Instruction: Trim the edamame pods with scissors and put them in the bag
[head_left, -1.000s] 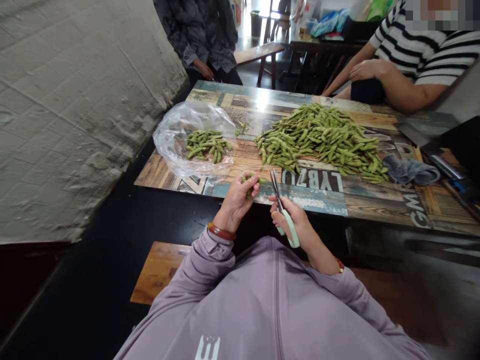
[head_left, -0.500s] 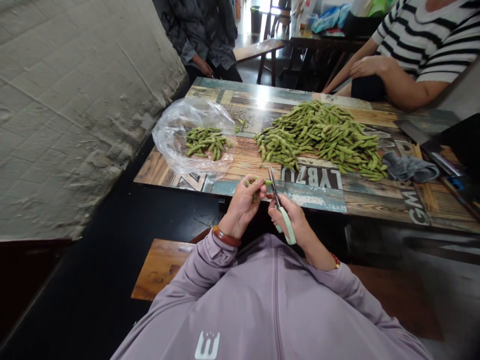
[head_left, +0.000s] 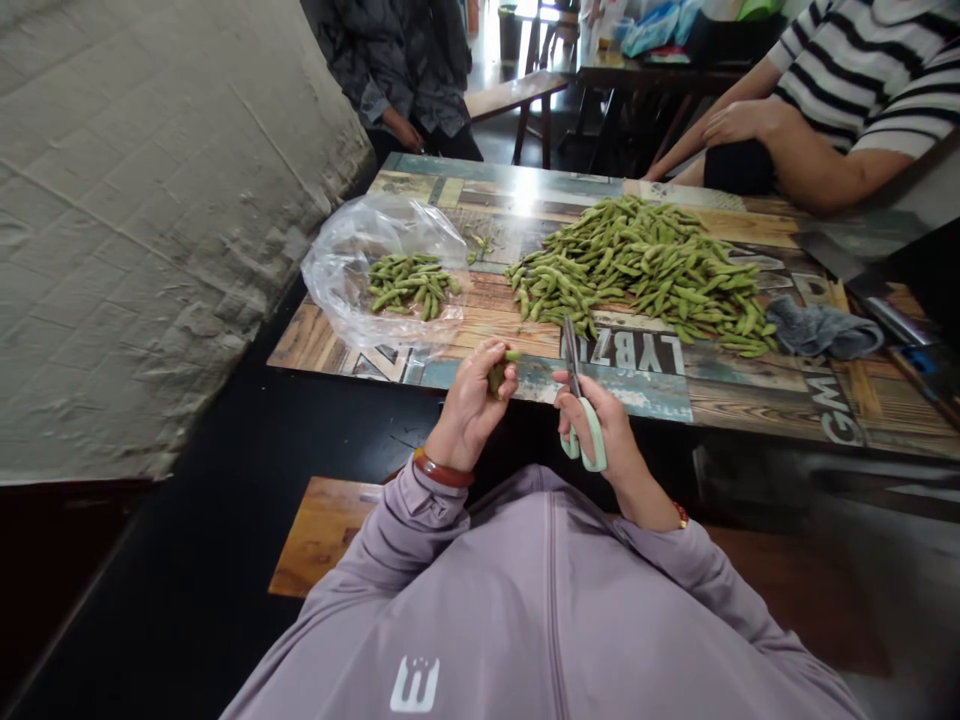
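My left hand (head_left: pixel 472 405) is closed around green edamame pods (head_left: pixel 496 376), with one pod's tip poking out past the thumb; how many it holds is hidden. In my right hand (head_left: pixel 606 425) are scissors (head_left: pixel 590 436) with pale green handles, their blades (head_left: pixel 571 350) pointing away from me and looking closed. The two hands are apart, just over the table's near edge. Beyond them to the right lies a large heap of edamame pods (head_left: pixel 637 260). Further left, a smaller pile of pods (head_left: pixel 414 285) rests in an open clear plastic bag (head_left: pixel 337 290).
A grey cloth (head_left: pixel 825 328) lies right of the big heap on the wood-patterned table (head_left: pixel 487 300). One person in a dark jacket (head_left: pixel 409 75) is across the table; another in a striped shirt (head_left: pixel 862 80) leans at the far right. A rough wall (head_left: pixel 150 200) borders the left.
My hands have moved apart: the scissors have shifted right, away from the pod in my left hand. My left hand has moved slightly left and up. The pod piles look unchanged.
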